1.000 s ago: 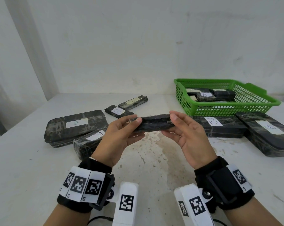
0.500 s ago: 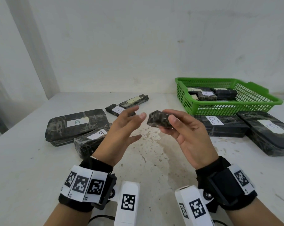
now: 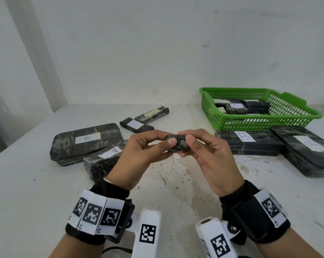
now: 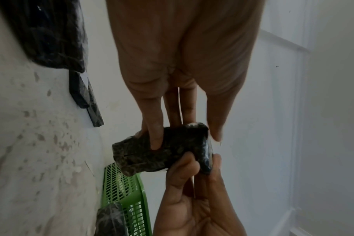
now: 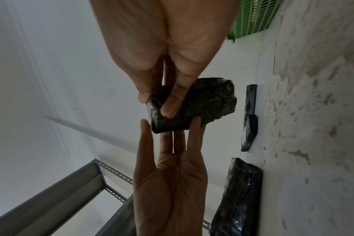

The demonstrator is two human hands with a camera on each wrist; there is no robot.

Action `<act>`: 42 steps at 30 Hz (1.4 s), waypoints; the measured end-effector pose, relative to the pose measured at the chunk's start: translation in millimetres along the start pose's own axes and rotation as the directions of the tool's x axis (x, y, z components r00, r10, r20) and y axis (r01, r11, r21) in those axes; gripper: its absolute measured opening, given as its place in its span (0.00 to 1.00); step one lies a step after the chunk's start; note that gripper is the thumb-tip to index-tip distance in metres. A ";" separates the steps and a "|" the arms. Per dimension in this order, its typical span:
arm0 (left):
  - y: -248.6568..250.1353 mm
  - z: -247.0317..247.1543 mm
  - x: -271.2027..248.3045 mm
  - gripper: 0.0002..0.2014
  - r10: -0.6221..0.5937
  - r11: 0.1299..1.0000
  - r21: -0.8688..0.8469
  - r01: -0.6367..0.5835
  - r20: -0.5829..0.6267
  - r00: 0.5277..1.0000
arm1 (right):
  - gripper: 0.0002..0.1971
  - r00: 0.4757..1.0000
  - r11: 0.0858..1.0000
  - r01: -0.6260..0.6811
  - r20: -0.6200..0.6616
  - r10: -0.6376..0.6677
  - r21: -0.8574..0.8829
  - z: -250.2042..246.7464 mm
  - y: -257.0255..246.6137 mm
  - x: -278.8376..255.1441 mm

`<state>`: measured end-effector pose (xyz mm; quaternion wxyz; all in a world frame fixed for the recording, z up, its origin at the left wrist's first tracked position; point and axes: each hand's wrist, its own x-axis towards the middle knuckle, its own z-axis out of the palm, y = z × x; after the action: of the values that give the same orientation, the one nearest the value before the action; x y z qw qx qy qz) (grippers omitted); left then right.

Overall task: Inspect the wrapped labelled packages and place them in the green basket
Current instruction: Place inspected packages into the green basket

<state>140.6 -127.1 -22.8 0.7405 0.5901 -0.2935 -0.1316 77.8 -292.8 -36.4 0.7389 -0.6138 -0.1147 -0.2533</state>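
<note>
- Head view, nearest: the left hand (image 3: 139,157) and right hand (image 3: 209,157) meet above the counter (image 3: 27,192), both raised clear of it, most likely so the small wrapped package (image 3: 177,145) can be turned and checked on every face.
- Each hand's grip is a fingertip pinch on that package: thumbs on its near face, fingers behind and under it, so it sits out at the fingertips between the two hands, not in either palm. No label shows on it in any view.
- Further out, on the left, lie a large package marked B (image 3: 86,141) and a smaller labelled one (image 3: 105,161) touching it.
- On the right, two big labelled packages (image 3: 250,143) lie just in front of the green basket (image 3: 259,123).
- Farthest, the basket already holds several packages; the inspected one seems bound there next.
</note>
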 end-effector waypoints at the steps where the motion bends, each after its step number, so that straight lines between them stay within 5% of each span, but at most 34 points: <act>1: 0.1 -0.4 -0.1 0.13 -0.006 1.000 -0.005 0.006 0.010 1.000 | 0.21 1.000 1.000 0.001 0.005 -0.001 0.003 -0.7 -0.3 0.2; 6: 0.6 -1.3 0.2 0.11 -0.014 1.000 -0.018 0.014 0.013 1.000 | 0.22 1.000 0.999 -0.025 0.018 0.025 0.042 0.5 1.6 0.0; 10: 1.2 2.1 -1.6 0.13 -0.014 1.000 0.002 0.014 0.029 0.999 | 0.09 0.999 1.000 -0.005 -0.033 0.005 -0.011 -0.5 1.9 -0.6; 15: 0.7 0.4 -0.8 0.12 -0.018 1.000 0.008 0.018 0.020 1.000 | 0.09 1.000 1.000 -0.006 -0.025 0.006 -0.031 1.0 3.0 -1.7; 20: -1.2 -0.6 -0.1 0.13 -0.011 1.000 0.014 0.011 0.016 1.000 | 0.25 1.000 1.000 -0.027 -0.015 0.027 0.001 0.5 5.2 -1.3; 27: -0.3 -1.9 -0.4 0.13 -0.021 0.998 0.055 0.019 0.031 0.999 | 0.15 0.998 0.998 -0.039 -0.055 0.037 -0.039 3.1 2.7 -2.7; 32: -1.0 -4.6 0.7 0.12 -0.034 0.998 0.044 0.033 0.041 0.999 | 0.29 0.998 0.998 -0.054 -0.014 0.054 0.022 4.2 -0.4 -2.5; 37: 0.6 -3.2 -0.6 0.14 -0.035 0.997 0.065 0.030 0.077 0.996 | 0.17 0.996 0.997 -0.068 -0.061 0.066 -0.023 4.9 -1.3 -3.0; 42: -0.1 -4.7 0.8 0.13 -0.028 0.996 0.086 0.025 0.040 0.999 | 0.18 0.995 0.995 -0.098 -0.032 0.097 -0.035 6.5 -0.7 -3.0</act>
<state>144.0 -123.9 -23.3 0.7065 0.6222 -0.3063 -0.1410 75.8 -285.9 -35.8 0.7408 -0.6280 -0.0689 -0.2283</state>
